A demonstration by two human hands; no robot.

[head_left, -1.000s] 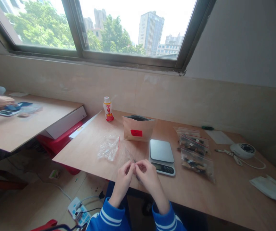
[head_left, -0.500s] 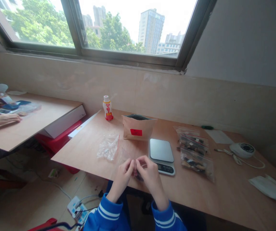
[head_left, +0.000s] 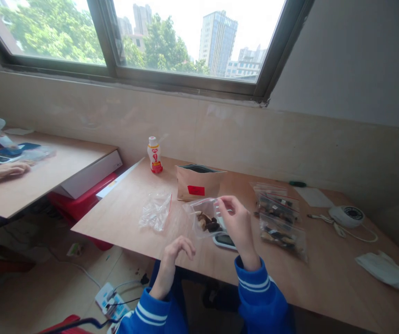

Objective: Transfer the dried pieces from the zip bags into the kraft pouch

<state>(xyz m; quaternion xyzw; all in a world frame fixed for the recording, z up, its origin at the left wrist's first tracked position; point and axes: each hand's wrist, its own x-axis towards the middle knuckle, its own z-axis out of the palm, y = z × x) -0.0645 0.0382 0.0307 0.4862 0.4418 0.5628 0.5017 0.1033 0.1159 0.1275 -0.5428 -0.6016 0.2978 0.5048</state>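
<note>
My right hand [head_left: 236, 225] pinches the upper corner of a clear zip bag [head_left: 199, 208] and holds it up off the table. In the bag lie brown and dark pieces [head_left: 208, 223] that look like dried mushrooms. The bag and hand cover most of the kitchen scale [head_left: 224, 240], whose display edge shows below. Near the table's front edge, my left hand [head_left: 174, 260] is off the bag, its fingers loosely bent and apart with nothing in them. Behind the bag stands an open kraft pouch [head_left: 199, 185] with a red label.
Crumpled clear bags [head_left: 155, 213] lie at left, near a drink bottle [head_left: 155, 157]. Filled zip bags [head_left: 279, 232] are at right, beside a white dome camera [head_left: 347, 216] with cable and a white cloth [head_left: 385, 271]. Another person's hand [head_left: 13, 170] rests on the left table.
Both hands were together on the bag's edge. The left hand has let go and dropped lower, while the right has carried the bag up and right, over the scale.
</note>
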